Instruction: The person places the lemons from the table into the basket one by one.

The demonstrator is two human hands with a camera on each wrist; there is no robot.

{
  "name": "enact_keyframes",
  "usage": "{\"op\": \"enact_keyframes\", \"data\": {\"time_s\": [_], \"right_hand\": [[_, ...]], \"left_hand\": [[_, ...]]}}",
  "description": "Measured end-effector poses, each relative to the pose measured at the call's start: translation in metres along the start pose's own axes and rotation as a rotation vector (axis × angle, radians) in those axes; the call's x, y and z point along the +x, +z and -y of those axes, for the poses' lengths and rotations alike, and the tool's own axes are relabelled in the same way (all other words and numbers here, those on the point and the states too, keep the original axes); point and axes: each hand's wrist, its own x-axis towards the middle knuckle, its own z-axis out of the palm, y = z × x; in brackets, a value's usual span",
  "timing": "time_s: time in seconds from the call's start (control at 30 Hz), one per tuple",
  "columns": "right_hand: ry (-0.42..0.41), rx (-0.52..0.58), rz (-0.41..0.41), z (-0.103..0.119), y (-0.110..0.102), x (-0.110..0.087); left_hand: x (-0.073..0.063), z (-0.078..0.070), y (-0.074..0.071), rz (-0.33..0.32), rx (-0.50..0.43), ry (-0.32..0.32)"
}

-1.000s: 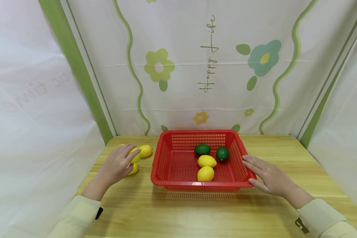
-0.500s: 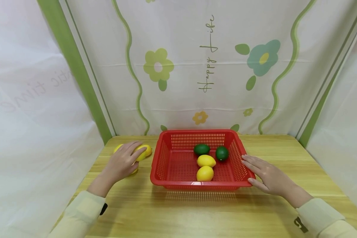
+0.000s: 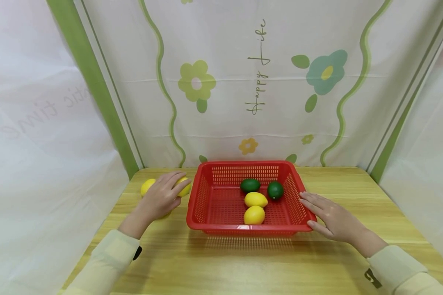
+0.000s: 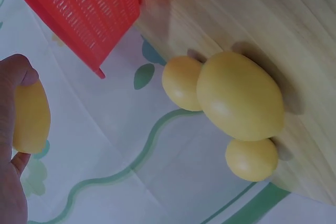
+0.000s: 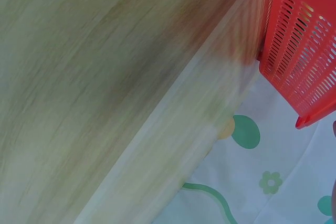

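Note:
My left hand (image 3: 161, 196) holds a lemon (image 3: 184, 187) between thumb and fingers, just left of the red basket (image 3: 221, 227). The left wrist view shows this lemon (image 4: 32, 121) raised off the table, with three more on the wood: a large-looking near lemon (image 4: 239, 95), one beside it (image 4: 181, 82) and a smaller-looking one (image 4: 252, 158). In the head view one loose lemon (image 3: 147, 187) peeks out left of the hand, and the hand covers most of the others. My right hand (image 3: 334, 217) rests with straightened fingers on the basket's right rim.
Inside the basket, towards its right side, lie two lemons (image 3: 254, 215) and two dark green fruits (image 3: 250, 185). The wooden table (image 3: 221, 266) ends at a white flowered curtain (image 3: 225, 123) behind the basket, and further curtains hang at both sides.
My left hand has moved right with its lemon, from over the loose lemons towards the basket's left edge. The right hand and the basket have stayed in place.

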Motion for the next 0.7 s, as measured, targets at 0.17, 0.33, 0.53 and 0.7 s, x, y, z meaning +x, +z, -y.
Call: {"op": "enact_keyframes", "data": {"time_s": [0.17,0.33,0.53,0.7], "right_hand": [[0.008,-0.004,0.008,0.0,0.0,0.0],[0.006,-0.008,0.007,0.0,0.0,-0.001],[0.006,-0.01,0.004,0.0,0.001,-0.001],[0.008,-0.009,0.005,0.0,0.001,0.0]], "left_hand": [[0.009,-0.003,0.004,-0.004,0.004,0.014],[0.018,-0.006,0.01,-0.033,0.0,0.044],[0.027,-0.008,0.016,-0.037,-0.013,0.06],[0.035,-0.011,0.021,-0.009,0.003,0.067]]}}
